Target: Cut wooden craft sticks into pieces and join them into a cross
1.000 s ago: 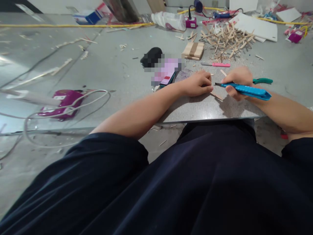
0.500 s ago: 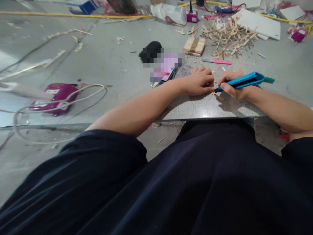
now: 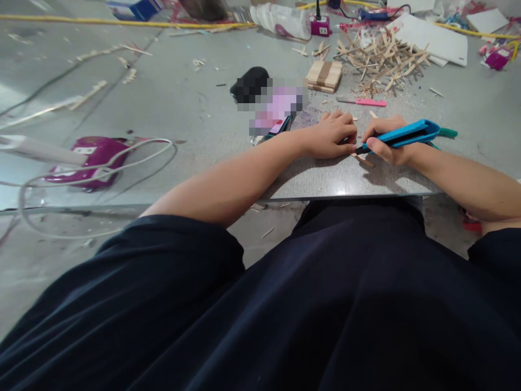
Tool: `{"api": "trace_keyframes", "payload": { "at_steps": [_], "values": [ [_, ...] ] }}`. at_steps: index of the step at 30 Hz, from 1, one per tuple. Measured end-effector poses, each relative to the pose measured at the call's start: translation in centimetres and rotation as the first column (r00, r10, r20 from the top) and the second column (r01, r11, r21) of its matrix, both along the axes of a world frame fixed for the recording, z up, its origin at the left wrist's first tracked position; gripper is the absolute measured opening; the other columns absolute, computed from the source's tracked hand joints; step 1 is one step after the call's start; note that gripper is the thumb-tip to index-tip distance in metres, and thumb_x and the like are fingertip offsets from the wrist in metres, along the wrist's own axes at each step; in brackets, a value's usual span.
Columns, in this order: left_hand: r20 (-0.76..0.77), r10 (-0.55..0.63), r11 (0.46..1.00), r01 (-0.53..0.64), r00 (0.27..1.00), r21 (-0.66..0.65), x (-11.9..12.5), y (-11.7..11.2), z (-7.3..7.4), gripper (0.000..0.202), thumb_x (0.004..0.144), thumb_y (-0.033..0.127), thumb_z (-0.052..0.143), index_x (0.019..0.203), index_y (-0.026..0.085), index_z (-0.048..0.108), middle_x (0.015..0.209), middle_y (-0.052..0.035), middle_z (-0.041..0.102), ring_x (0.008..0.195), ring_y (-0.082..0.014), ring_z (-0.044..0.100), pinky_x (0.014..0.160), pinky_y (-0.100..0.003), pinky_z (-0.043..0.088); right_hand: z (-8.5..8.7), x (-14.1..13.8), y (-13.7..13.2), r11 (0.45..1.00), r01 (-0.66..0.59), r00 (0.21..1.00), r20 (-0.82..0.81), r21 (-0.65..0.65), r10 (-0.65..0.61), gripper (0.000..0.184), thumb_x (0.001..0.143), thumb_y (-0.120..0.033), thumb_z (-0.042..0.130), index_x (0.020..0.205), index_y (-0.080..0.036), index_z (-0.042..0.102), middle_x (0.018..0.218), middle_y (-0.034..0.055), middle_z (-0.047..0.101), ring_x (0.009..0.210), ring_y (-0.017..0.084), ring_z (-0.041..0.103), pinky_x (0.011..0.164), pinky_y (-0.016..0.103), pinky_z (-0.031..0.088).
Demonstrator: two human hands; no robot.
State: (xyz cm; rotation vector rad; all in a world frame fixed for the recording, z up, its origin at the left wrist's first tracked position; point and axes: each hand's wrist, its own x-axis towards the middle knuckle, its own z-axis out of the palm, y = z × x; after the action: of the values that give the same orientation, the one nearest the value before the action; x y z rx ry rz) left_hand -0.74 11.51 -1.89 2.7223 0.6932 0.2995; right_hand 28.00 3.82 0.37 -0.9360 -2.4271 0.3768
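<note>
My right hand [image 3: 386, 142] is closed in a pen-like grip around a blue utility knife [image 3: 409, 134], whose dark tip points down and left. That tip is at a small wooden craft stick [image 3: 364, 160] near the table's front edge. My left hand [image 3: 334, 136] lies just left of the tip, fingers curled and pressed down on the stick's far end, which they hide. A green handle-like piece [image 3: 448, 132] shows behind the blue knife; I cannot tell whether it is joined to it.
Behind my hands are a pink craft knife [image 3: 370, 102], a banded stack of craft sticks [image 3: 324, 76] and a heap of cut sticks [image 3: 382, 60]. A phone [image 3: 279, 108] and black case [image 3: 250, 85] lie leftward. A purple power socket [image 3: 100, 155] with a looped white cable stands far left.
Both hands, the blue knife and the stick hold nearly the same places. The view has shifted very slightly.
</note>
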Motion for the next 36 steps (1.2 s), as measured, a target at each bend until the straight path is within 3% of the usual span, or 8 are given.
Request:
{"api": "trace_keyframes", "payload": {
  "at_steps": [6, 17, 24, 27, 30, 36],
  "values": [
    [0.005, 0.003, 1.0, -0.003, 1.0, -0.005, 0.0, 0.1, 0.0, 0.019, 0.114, 0.045, 0.074, 0.113, 0.026, 0.075, 0.134, -0.0165, 0.07, 0.147, -0.046, 0.061, 0.132, -0.065, 0.046, -0.3, 0.0, 0.0, 1.0, 0.022, 1.0, -0.005, -0.009, -0.022, 0.045, 0.118, -0.07, 0.062, 0.112, -0.03, 0.083, 0.101, 0.0086, 0.088, 0.098, 0.036, 0.09, 0.099, 0.051, 0.075],
    [0.002, 0.011, 1.0, -0.011, 1.0, -0.006, 0.1, 0.2, -0.1, 0.022, 0.115, 0.049, 0.073, 0.113, 0.027, 0.074, 0.135, -0.0161, 0.07, 0.149, -0.0455, 0.061, 0.133, -0.064, 0.046, 0.0, -0.1, 0.0, 0.999, 0.035, 0.999, -0.04, 0.014, -0.035, 0.041, 0.114, -0.066, 0.062, 0.105, -0.031, 0.081, 0.094, 0.0086, 0.086, 0.09, 0.035, 0.087, 0.094, 0.054, 0.076],
    [-0.007, 0.017, 1.0, -0.017, 1.0, -0.001, 0.1, -0.1, 0.1, 0.02, 0.114, 0.047, 0.072, 0.112, 0.027, 0.072, 0.137, -0.0175, 0.071, 0.154, -0.0466, 0.061, 0.134, -0.065, 0.045, -0.2, -0.4, -0.2, 1.0, 0.028, 0.995, -0.097, 0.011, -0.027, 0.034, 0.113, -0.062, 0.064, 0.097, -0.033, 0.071, 0.084, 0.006, 0.078, 0.085, 0.033, 0.081, 0.091, 0.054, 0.074],
    [-0.006, 0.022, 1.0, -0.022, 1.0, -0.009, 0.1, -0.1, 0.1, 0.021, 0.114, 0.048, 0.072, 0.11, 0.027, 0.072, 0.137, -0.0174, 0.071, 0.154, -0.0461, 0.061, 0.134, -0.064, 0.045, 0.1, -0.9, -0.8, 0.999, 0.023, 0.992, -0.123, -0.026, -0.026, 0.043, 0.114, -0.073, 0.062, 0.094, -0.034, 0.065, 0.081, 0.0046, 0.073, 0.08, 0.031, 0.075, 0.088, 0.053, 0.071],
    [0.003, 0.024, 1.0, -0.024, 1.0, -0.014, 0.1, 0.0, -0.1, 0.022, 0.114, 0.05, 0.072, 0.111, 0.027, 0.073, 0.135, -0.0163, 0.071, 0.152, -0.0454, 0.062, 0.133, -0.064, 0.045, 0.4, -1.3, -1.3, 0.997, -0.006, 0.995, -0.099, -0.073, -0.002, 0.055, 0.114, -0.085, 0.06, 0.095, -0.034, 0.062, 0.083, 0.004, 0.075, 0.083, 0.028, 0.072, 0.092, 0.049, 0.069],
    [0.022, 0.041, 0.999, -0.04, 0.999, -0.033, 0.1, 0.3, -0.3, 0.024, 0.112, 0.051, 0.074, 0.112, 0.028, 0.079, 0.131, -0.0168, 0.072, 0.146, -0.0481, 0.062, 0.13, -0.069, 0.046, 0.4, -2.0, -0.2, 0.992, -0.028, 0.999, 0.018, -0.126, 0.031, 0.052, 0.115, -0.081, 0.065, 0.095, -0.033, 0.062, 0.092, 0.0054, 0.082, 0.096, 0.029, 0.077, 0.103, 0.049, 0.068]
  ]
}}
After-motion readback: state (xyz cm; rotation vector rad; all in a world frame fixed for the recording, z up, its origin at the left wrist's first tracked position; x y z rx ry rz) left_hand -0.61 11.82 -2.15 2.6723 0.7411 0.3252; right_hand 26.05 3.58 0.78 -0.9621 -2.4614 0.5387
